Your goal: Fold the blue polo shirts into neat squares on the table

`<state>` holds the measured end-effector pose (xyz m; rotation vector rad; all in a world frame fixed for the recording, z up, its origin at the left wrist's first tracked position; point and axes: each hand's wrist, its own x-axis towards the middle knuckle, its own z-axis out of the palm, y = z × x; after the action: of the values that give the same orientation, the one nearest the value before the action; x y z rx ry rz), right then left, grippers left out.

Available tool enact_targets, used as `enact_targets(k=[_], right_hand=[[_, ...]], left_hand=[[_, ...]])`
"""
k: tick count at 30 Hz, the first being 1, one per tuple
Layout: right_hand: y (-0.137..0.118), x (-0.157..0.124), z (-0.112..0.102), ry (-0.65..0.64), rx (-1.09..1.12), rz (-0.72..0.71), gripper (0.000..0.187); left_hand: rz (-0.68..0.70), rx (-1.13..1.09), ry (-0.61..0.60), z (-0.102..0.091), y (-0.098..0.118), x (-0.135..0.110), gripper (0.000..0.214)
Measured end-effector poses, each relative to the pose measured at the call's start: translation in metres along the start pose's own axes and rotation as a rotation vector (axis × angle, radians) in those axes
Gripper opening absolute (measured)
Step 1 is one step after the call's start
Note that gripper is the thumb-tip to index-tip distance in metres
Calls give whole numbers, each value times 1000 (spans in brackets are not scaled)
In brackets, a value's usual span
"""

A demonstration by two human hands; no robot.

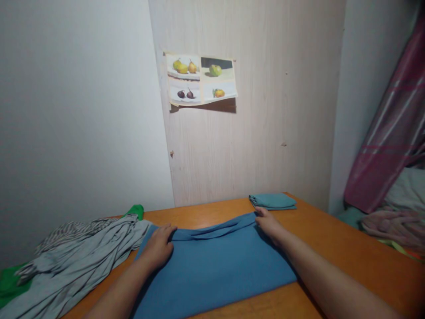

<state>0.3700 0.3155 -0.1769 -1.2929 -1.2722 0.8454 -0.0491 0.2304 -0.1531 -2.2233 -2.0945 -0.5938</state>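
Observation:
A blue cloth (212,266) lies spread on the orange wooden table (348,252), its far edge folded into a narrow band. My left hand (159,246) rests on the cloth's far left corner with fingers curled down onto the fabric. At the far right corner my right hand (268,223) presses on the fold, fingers together and lying on the cloth. Whether either hand pinches the fabric is hidden under the fingers.
A small folded teal cloth (272,200) lies just beyond my right hand. A heap of grey and striped garments (76,252) over something green (8,283) covers the table's left. A fruit picture (201,79) hangs on the wall; bedding and a plaid curtain (392,133) are at right.

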Motion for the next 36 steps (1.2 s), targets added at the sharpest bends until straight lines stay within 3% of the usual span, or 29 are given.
enact_targets(k=[3,6,8,12,21,27,31,36], right_hand=[[-1,6,-3,-62,-374,-96,70],[-3,13,-5,-150,-849,-164,71],[-5,17,-6,-176,-963,-165,66],[-5,26,-9,-178,-984,-145,62],[-5,51,-24,-87,-1013,70,53],[-11,58,-16,-200,-980,165,46],[-14,60,-9,-197,-987,186,37],[-10,62,-14,-97,-1013,115,28]], left_hand=[[4,178,-26,-2,3,5,67],[-14,220,-34,-9,8,12,55],[-34,226,-66,-12,10,16,43],[-64,240,-130,-11,4,20,35],[-100,222,-36,-9,-33,22,44],[-64,-3,-212,-16,-42,22,68],[-184,57,-213,-23,-39,25,57],[-293,237,-183,-27,-31,29,41]])
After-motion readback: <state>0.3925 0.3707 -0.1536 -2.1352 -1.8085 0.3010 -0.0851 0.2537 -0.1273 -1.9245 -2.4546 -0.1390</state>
